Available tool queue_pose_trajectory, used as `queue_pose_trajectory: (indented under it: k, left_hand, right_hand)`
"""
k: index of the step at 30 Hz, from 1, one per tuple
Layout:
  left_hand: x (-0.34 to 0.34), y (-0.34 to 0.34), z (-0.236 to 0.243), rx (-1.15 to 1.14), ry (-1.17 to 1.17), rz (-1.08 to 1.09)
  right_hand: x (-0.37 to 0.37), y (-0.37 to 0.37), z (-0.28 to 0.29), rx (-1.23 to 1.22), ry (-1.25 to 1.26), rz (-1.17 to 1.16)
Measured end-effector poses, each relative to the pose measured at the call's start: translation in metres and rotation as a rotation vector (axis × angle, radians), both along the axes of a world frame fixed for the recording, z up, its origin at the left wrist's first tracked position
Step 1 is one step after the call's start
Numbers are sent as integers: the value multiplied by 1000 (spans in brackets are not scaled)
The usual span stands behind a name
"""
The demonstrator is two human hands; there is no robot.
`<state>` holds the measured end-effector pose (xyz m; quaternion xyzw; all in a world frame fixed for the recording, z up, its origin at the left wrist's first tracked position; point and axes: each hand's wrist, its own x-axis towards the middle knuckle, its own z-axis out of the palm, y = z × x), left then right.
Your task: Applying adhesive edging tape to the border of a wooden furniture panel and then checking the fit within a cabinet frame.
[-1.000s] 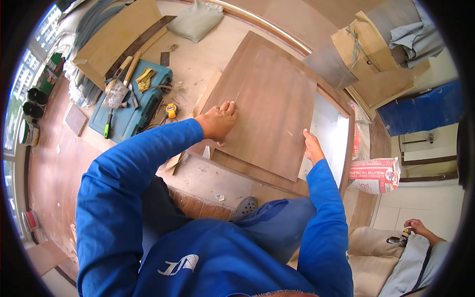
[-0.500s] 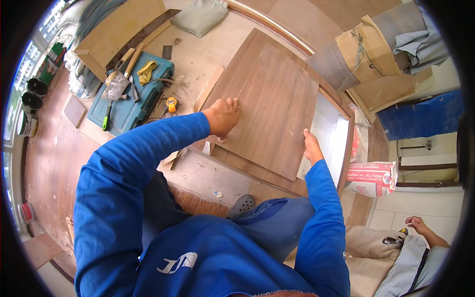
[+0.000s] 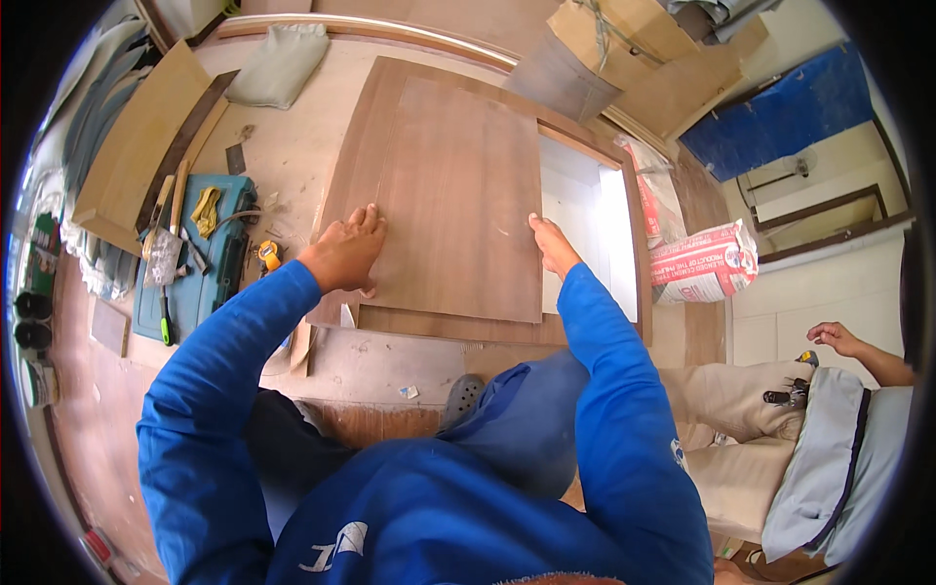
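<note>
At left, the reddish-brown floor (image 3: 93, 414) has some pale specks; beyond it, a beige floor area (image 3: 292, 146) is dusty. At right, pale tiles (image 3: 829, 310) border a dark brown frame (image 3: 838, 241). Bluish light shows along the left edge.

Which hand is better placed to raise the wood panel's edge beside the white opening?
Right, I'd say: the right hand is at that edge of the wood panel, next to the white opening. The left hand is at the opposite side, across the panel.
</note>
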<state>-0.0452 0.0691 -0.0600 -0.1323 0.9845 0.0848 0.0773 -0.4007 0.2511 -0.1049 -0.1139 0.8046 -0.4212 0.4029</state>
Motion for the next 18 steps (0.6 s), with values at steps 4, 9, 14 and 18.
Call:
queue_pose_trajectory:
  k: [4, 9, 14, 18]
  left_hand:
    - [-14, 5, 9, 13, 12, -11]
    - [-6, 4, 6, 2, -48, 38]
    - [-11, 6, 5, -13, -44, 21]
    - [-15, 9, 6, -57, -88, 25]
  right_hand:
    - [-36, 5, -20, -34, 47, -3]
    - [4, -17, -4, 225, 966, 367]
    - [36, -55, 2, 120, 1306, 753]
    - [42, -120, 4, -6, 1213, 879]
